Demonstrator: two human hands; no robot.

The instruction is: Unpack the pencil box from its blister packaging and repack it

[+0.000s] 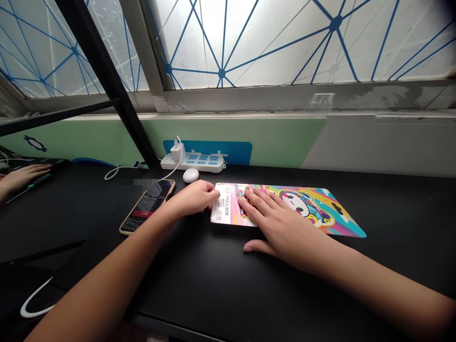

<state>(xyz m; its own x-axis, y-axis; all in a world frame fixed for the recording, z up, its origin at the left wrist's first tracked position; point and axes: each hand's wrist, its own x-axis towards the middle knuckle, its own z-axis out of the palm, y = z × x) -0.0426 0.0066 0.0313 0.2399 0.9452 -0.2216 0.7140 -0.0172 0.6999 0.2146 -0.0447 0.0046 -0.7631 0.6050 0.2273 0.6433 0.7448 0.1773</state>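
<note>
The right hand (281, 228) rests spread on the packaged pencil box (302, 209), which lies flat on the bench (402, 204); the left hand (192, 198) (fingers curled) appears to touch its labelled end, though no firm grip can be confirmed.

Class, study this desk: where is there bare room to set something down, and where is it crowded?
Bare desktop lies right of the pencil box and left of the phone. It is crowded between the phone, the power strip and the left hand.
</note>
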